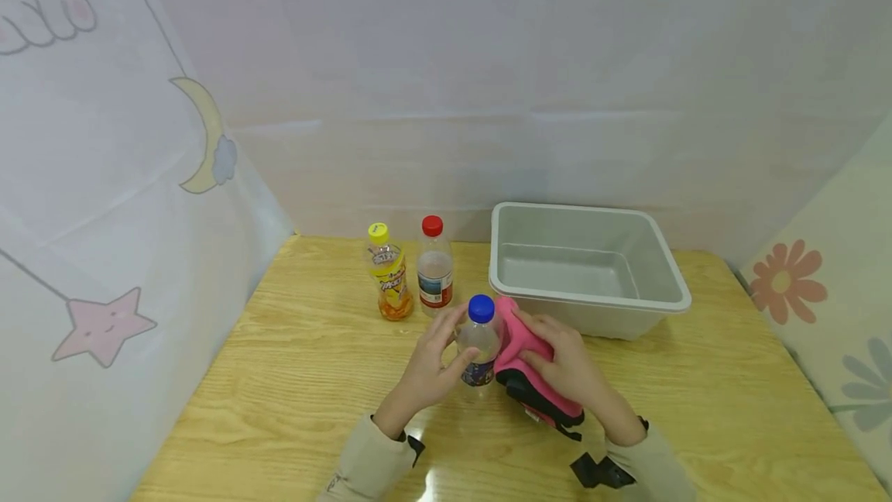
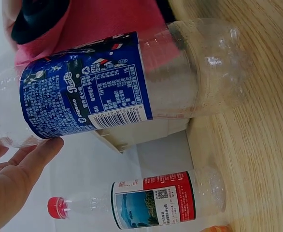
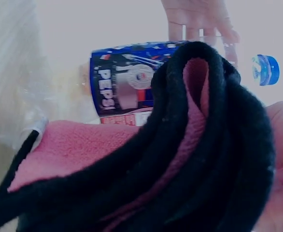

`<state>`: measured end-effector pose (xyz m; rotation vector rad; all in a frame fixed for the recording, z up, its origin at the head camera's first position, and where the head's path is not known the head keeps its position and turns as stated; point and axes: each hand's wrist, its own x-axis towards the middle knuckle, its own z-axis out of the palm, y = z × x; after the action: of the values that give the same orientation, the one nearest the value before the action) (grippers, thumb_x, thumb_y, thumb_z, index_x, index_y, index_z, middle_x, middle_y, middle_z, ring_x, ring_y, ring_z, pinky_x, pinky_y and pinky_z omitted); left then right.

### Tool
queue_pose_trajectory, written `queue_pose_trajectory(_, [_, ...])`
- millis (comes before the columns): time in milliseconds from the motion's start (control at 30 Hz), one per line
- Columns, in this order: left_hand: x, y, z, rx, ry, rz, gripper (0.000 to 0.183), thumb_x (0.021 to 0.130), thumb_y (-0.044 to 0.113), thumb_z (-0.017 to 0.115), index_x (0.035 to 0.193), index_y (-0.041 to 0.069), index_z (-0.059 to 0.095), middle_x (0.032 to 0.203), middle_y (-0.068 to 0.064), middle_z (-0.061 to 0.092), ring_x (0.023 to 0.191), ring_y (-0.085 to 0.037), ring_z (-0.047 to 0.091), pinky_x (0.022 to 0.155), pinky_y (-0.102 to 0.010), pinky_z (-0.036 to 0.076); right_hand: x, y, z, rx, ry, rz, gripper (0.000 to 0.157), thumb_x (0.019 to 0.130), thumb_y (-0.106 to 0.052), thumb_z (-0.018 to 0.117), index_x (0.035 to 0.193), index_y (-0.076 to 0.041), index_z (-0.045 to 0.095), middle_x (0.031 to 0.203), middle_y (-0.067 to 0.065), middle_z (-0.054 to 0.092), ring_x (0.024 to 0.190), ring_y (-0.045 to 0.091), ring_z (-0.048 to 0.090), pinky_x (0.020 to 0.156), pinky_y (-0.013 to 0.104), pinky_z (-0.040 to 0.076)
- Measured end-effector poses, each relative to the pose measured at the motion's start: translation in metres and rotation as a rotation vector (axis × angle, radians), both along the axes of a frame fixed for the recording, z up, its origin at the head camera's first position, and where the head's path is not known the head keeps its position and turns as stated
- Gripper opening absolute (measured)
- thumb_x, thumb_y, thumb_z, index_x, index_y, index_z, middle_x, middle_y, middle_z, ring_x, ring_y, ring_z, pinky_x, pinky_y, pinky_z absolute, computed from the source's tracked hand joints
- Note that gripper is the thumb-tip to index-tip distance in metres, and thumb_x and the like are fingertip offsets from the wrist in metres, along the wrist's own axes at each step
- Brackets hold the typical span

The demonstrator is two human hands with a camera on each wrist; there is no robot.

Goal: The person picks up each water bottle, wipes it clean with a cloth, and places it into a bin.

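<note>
A clear plastic Pepsi bottle (image 1: pixel 478 339) with a blue cap and a dark blue label stands upright on the table. My left hand (image 1: pixel 433 362) holds it near the shoulder, thumb in front and fingers round the far side. Against its right side lies a folded pink cloth (image 1: pixel 523 343) with black edging, which my right hand (image 1: pixel 567 359) grips from the right. The left wrist view shows the bottle's label (image 2: pixel 83 87) close up, with the fingertips touching just below the cap end. In the right wrist view the cloth's black folds (image 3: pixel 194 145) cover part of the bottle.
Behind and to the left stand a yellow-capped bottle (image 1: pixel 392 281) with orange contents and a red-capped bottle (image 1: pixel 435 273). A grey plastic tub (image 1: pixel 592 300) sits at the back right. A white curtain (image 1: pixel 390 99) hangs behind the wooden table (image 1: pixel 279 378).
</note>
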<state>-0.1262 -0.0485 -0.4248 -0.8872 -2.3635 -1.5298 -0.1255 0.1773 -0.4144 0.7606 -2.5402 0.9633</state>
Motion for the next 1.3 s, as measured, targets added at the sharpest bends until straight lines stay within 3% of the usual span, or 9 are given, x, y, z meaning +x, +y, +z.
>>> queue_pose_trajectory(267, [0.0, 0.0, 0.001, -0.004, -0.052, -0.02, 0.056, 0.092, 0.013, 0.057, 0.14, 0.002, 0.03, 0.13, -0.014, 0.045, 0.12, -0.028, 0.045, 0.092, -0.045, 0.045, 0.0, 0.002, 0.021, -0.014, 0.033, 0.02, 0.062, 0.069, 0.006, 0.074, 0.127, 0.0, 0.053, 0.104, 0.015, 0.063, 0.085, 0.026, 0.06, 0.066, 0.036, 0.053])
queue_pose_trajectory(533, [0.0, -0.003, 0.0, 0.009, -0.062, -0.039, 0.05, 0.092, 0.011, 0.056, 0.136, 0.001, 0.034, 0.132, -0.017, 0.044, 0.121, -0.034, 0.044, 0.094, -0.046, 0.044, 0.0, 0.002, 0.032, -0.027, 0.094, 0.031, 0.063, 0.067, 0.009, 0.075, 0.126, 0.001, 0.054, 0.105, 0.016, 0.063, 0.086, 0.027, 0.061, 0.065, 0.036, 0.054])
queue_pose_trajectory(700, [-0.001, -0.003, 0.003, 0.018, -0.043, -0.045, 0.05, 0.091, 0.008, 0.057, 0.137, 0.001, 0.036, 0.136, -0.017, 0.042, 0.123, -0.036, 0.042, 0.093, -0.043, 0.045, 0.0, 0.001, 0.038, -0.02, 0.071, 0.027, 0.061, 0.069, 0.007, 0.074, 0.126, 0.001, 0.054, 0.105, 0.016, 0.063, 0.086, 0.026, 0.061, 0.065, 0.034, 0.053])
queue_pose_trajectory(900, [-0.001, -0.003, 0.003, 0.034, -0.019, -0.051, 0.053, 0.089, 0.003, 0.058, 0.138, 0.006, 0.038, 0.131, -0.013, 0.041, 0.117, -0.029, 0.047, 0.088, -0.041, 0.05, 0.002, -0.005, 0.045, 0.002, 0.04, 0.043, 0.057, 0.071, 0.005, 0.073, 0.125, 0.002, 0.054, 0.108, 0.016, 0.061, 0.088, 0.027, 0.06, 0.067, 0.037, 0.053])
queue_pose_trajectory(1100, [-0.001, -0.003, 0.004, 0.039, -0.025, -0.049, 0.054, 0.089, 0.002, 0.057, 0.139, 0.006, 0.038, 0.131, -0.014, 0.042, 0.115, -0.032, 0.048, 0.085, -0.043, 0.05, 0.001, -0.009, 0.046, 0.044, 0.034, 0.058, 0.057, 0.071, 0.005, 0.074, 0.124, 0.0, 0.055, 0.115, 0.016, 0.054, 0.097, 0.031, 0.057, 0.074, 0.044, 0.052])
queue_pose_trajectory(1300, [0.0, -0.003, 0.006, 0.017, -0.013, -0.038, 0.053, 0.091, 0.006, 0.056, 0.14, 0.006, 0.036, 0.132, -0.013, 0.043, 0.116, -0.03, 0.048, 0.086, -0.037, 0.05, 0.001, -0.012, 0.045, 0.076, 0.022, 0.074, 0.059, 0.073, 0.003, 0.073, 0.128, 0.0, 0.051, 0.126, 0.02, 0.05, 0.109, 0.039, 0.053, 0.085, 0.052, 0.048])
